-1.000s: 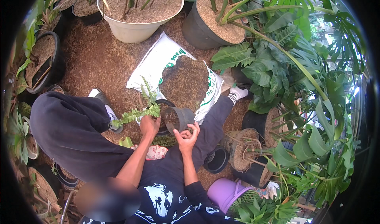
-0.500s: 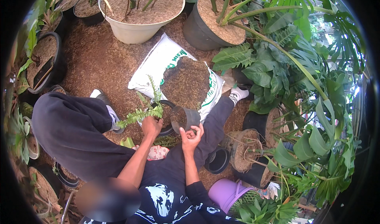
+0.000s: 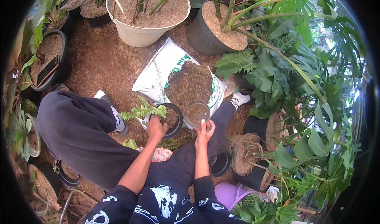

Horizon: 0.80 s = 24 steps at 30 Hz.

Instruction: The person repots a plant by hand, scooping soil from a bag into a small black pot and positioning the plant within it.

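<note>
My left hand (image 3: 156,128) is closed round the base of a green fern (image 3: 143,111), whose fronds spread up and to the left; its fingertips are partly hidden. Beside that hand a round black pot (image 3: 177,132) stands, with brown mix visible inside. My right hand (image 3: 204,131) grips the edge of a small grey-brown plastic pot (image 3: 196,112), tipped so that its holed base faces up. This small pot is over the near edge of a white sack (image 3: 151,77), torn open on top and full of dark brown potting mix (image 3: 189,81).
Large potted plants ring the brown ground: a cream pot (image 3: 144,35) and a dark pot (image 3: 202,36) at the far side, leafy plants along the right. An empty black pot (image 3: 220,164) and a purple bucket (image 3: 228,194) stand near my right leg. Floral cloth (image 3: 161,155) lies between my legs.
My right hand has turned the small pot from sideways to base up and moved it slightly right. My left hand, with the fern, has shifted a little right and nearer. The whole view has shifted slightly.
</note>
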Motion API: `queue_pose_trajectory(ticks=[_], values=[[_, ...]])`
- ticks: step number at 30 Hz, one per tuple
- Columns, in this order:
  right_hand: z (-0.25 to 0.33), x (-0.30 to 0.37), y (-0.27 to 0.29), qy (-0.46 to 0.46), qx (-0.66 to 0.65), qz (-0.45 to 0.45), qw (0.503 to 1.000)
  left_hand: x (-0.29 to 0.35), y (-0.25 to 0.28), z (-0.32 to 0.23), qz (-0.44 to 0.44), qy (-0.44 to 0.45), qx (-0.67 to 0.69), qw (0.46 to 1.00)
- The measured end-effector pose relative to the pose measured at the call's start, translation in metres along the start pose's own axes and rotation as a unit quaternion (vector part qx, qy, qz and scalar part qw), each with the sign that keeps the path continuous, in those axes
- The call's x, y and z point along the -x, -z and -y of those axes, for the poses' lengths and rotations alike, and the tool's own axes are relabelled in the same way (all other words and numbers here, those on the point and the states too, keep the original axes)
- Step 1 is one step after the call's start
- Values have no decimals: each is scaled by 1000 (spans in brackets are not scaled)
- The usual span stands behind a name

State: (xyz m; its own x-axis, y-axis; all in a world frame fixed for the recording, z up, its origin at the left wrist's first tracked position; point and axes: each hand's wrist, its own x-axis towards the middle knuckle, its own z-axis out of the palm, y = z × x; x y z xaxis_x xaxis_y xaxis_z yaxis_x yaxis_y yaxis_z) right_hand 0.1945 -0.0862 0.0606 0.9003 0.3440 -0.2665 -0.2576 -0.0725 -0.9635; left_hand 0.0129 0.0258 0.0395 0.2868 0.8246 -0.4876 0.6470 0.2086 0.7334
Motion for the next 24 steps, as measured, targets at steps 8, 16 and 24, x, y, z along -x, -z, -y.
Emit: queue_pose_trajectory(ticks=[8,16,24], values=[[40,-97,-76,239,295,-11,925,2,7,-9,24,19,-11,999],[-3,-98,-161,210,541,-2,815,0,3,-8,36,-2,156,987],[-13,-76,-125,180,578,181,775,2,-7,-1,-4,-30,124,992]])
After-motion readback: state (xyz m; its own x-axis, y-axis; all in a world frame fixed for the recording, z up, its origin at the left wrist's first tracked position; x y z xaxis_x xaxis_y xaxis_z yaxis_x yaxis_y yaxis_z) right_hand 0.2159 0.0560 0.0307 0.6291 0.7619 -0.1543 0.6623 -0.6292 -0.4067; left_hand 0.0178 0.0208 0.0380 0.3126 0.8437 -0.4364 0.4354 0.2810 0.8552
